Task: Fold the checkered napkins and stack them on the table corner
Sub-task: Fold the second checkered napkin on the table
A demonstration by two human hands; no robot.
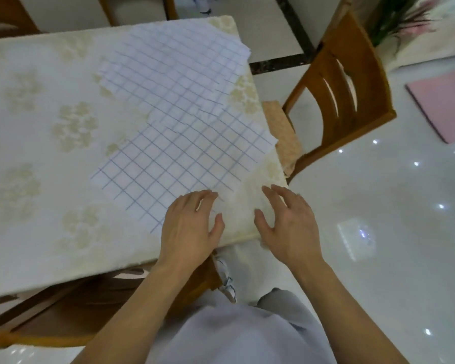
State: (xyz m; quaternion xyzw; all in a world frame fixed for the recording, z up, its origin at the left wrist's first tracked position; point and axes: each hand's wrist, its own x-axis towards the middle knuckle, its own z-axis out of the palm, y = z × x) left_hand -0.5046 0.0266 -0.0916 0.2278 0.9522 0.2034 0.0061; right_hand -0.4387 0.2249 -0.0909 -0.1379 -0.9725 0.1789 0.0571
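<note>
Neither grip grasps anything: the left hand (192,227) lies with straight, slightly spread fingers on the near corner of the nearest checkered napkin (179,158), its fingertips touching the cloth; the right hand (289,222) is spread and relaxed over the bare near corner of the desk (24,153), beside that napkin, and whether it touches the surface cannot be told

Taking the nearest napkin as the landmark: it lies flat and unfolded, turned diagonally near the desk's right edge, white with a thin blue grid; beyond it, overlapping its far side, lie more checkered napkins (179,61) in a loose, unevenly fanned heap that reaches the desk's far right corner; they show the same white ground and blue lines, paler and blurred; how many there are cannot be told; the desk under them wears a cream cover with faint beige flower patterns

Right of the napkin a wooden chair (344,101) stands pushed against the desk's edge, its patterned seat cushion (284,132) partly under the desk; nearer than the napkin, a second wooden chair (71,308) sits tucked under the desk's near edge; further right, on the glossy white floor (378,232), lies a pink mat (441,103); beyond the first chair stands a green plant (394,19); the person's pale grey clothing (237,334) fills the bottom of the view
</note>
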